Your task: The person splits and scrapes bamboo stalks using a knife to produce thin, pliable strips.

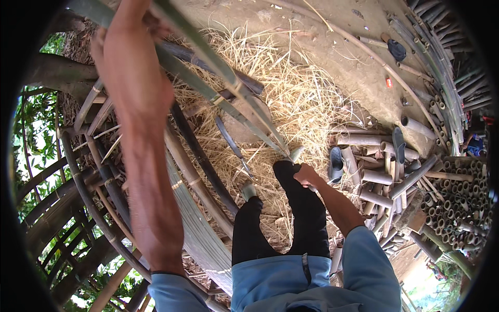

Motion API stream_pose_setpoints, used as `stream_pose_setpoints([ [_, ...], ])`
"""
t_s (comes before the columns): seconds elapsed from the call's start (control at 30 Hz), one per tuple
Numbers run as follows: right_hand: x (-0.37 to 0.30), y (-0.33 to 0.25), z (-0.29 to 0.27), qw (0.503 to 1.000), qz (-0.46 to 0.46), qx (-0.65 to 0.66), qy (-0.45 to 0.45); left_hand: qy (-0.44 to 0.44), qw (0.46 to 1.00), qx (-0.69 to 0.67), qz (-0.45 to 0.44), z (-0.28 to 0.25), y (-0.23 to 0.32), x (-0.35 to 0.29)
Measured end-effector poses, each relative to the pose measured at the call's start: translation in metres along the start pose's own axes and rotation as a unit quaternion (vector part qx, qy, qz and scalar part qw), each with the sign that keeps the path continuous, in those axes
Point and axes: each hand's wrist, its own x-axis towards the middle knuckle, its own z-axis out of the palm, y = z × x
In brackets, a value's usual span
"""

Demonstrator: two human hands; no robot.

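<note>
A long green bamboo pole (pixel 191 80), split lengthwise into two strips, slants from the upper left down to my feet. My left hand (pixel 150 26) is at the top, blurred and partly behind my forearm, its fingers wrapped round one strip. The other green strip (pixel 200 44) runs to the right of it. Both strips meet near my right shoe (pixel 296 154). My right hand (pixel 307 177) is closed beside my right knee, close to the strips' lower end; whatever it may hold is hidden. A dark, narrow, blade-like piece (pixel 231 140) lies between the strips and my left shoe (pixel 248 191).
Pale bamboo shavings (pixel 306 88) cover the ground ahead. Loose sandals (pixel 336 164) and cut bamboo lengths (pixel 377 177) lie to the right, with stacked bamboo tubes (pixel 452 203) beyond. A curved bamboo fence (pixel 78 177) and flattened bamboo slats (pixel 200 229) stand close on my left.
</note>
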Motion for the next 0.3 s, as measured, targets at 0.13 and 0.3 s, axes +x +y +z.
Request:
stream_pose_setpoints([
  [0.13, -0.023, 0.038, 0.007, 0.998, -0.051, 0.028, -0.032, 0.037, 0.995, -0.087, -0.041, 0.008, -0.004, -0.048],
  [0.3, -0.125, 0.027, -0.011, 0.993, -0.109, -0.021, 0.044, -0.091, 0.988, 0.053, -0.11, -0.067, -0.026, -0.084],
])
